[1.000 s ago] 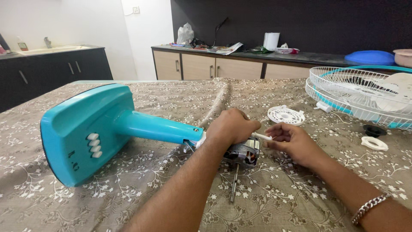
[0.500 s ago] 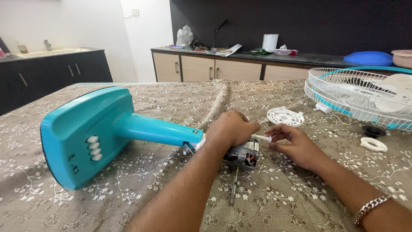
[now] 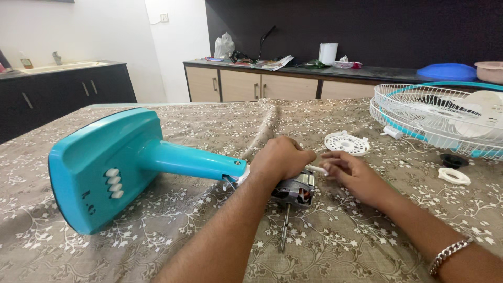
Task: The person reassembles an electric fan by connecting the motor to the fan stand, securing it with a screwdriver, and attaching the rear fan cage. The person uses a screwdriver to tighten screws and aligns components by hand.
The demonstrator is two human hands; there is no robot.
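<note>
On the patterned tablecloth (image 3: 367,230) — fan motor (image 3: 295,189) under left hand (image 3: 281,159).

Lighting: bright, even, diffuse daylight, source not in frame. Soft shadows fall under the left hand (image 3: 283,157) and the teal fan base (image 3: 105,167) left of its grip. Mild sheen on the teal plastic; no hard glare. White walls far left of the grip near overexposure. Focus sharp throughout. Slight wide-angle stretch at frame edges; right hand (image 3: 353,175) slightly motion-blurred.
</note>
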